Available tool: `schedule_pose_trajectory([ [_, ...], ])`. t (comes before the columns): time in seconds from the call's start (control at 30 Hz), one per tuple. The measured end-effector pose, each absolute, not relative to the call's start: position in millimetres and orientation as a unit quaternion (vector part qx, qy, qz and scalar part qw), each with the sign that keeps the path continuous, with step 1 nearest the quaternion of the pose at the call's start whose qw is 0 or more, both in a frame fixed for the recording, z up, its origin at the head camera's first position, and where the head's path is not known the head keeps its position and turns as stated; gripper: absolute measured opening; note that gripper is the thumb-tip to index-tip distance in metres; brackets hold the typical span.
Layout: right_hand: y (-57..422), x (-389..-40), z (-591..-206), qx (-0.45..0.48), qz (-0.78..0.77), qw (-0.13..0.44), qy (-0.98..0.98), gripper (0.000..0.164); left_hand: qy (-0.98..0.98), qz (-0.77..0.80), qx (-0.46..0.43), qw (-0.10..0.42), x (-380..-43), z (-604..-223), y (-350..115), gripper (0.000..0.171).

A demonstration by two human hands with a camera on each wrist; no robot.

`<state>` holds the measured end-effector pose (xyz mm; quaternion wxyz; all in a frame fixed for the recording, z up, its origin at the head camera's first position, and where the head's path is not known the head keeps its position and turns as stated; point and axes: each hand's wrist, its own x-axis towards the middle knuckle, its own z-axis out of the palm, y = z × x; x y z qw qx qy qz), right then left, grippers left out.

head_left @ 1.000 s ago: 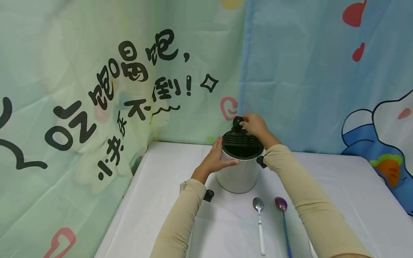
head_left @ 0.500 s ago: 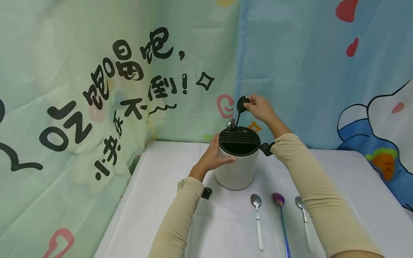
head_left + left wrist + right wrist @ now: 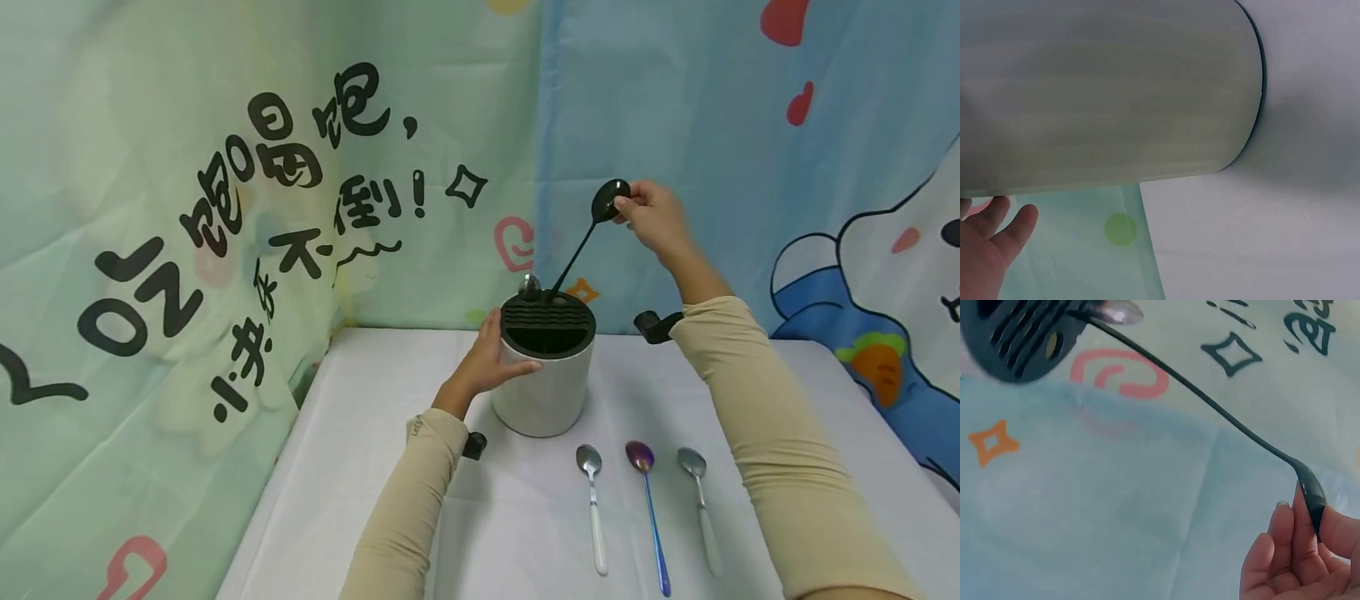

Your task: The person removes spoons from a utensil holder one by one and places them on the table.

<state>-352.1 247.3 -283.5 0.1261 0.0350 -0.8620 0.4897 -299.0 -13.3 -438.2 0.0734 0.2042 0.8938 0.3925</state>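
From the head camera, a white holder (image 3: 542, 392) with a black slotted top stands on the white bench (image 3: 375, 467). The left hand (image 3: 487, 367) curls round the holder's side, thumb in front and fingers behind, and grips it. The right hand (image 3: 654, 218) is up high, to the right of the holder. It pinches the bowl of a black spoon (image 3: 592, 225). The spoon leans over, and its thin handle end goes down into a slot at the back of the black top. A silver spoon (image 3: 529, 287) sticks up from the top just beside it. Three more spoons lie side by side on the bench in front of the holder: a white-handled spoon (image 3: 592, 508), a rainbow spoon (image 3: 649, 512) and a small silver spoon (image 3: 701, 508). They do not touch each other. Cartoon curtains hang behind the bench.

From the left wrist camera, the holder's (image 3: 1104, 94) pale round side fills most of the picture. The left hand's fingertips (image 3: 997, 228) show at the bottom left, close under the holder.

From the right wrist camera, the right hand (image 3: 1300, 556) pinches the black spoon's (image 3: 1235, 422) bowl between thumb and fingers. The long thin handle runs up to the left to the holder's black slotted top (image 3: 1019, 337). The silver spoon's (image 3: 1113, 311) shiny bowl is right beside it.
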Motion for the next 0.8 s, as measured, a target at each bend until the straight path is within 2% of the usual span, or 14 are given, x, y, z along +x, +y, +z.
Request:
schedule_pose_trajectory([
  [0.1, 255, -341, -275, 0.027, 0.484, 0.129, -0.865, 0.040, 0.893, 0.394, 0.202, 0.074, -300, -438, -14, 0.108],
  [0.13, 249, -327, -266, 0.010, 0.461, 0.130, -0.878, 0.041, 0.894, 0.395, 0.200, 0.074, -300, -438, -14, 0.109],
  [0.27, 258, -304, -262, 0.007, 0.469, 0.133, -0.873, 0.031, 0.891, 0.401, 0.199, 0.073, -300, -437, -14, 0.109],
  [0.57, 293, -290, -276, -0.010, 0.550, 0.136, -0.824, 0.015, 0.893, 0.398, 0.199, 0.073, -300, -438, -15, 0.108],
  [0.8, 316, -282, -273, -0.037, 0.520, 0.122, -0.845, 0.023, 0.891, 0.402, 0.199, 0.075, -300, -435, -18, 0.109],
])
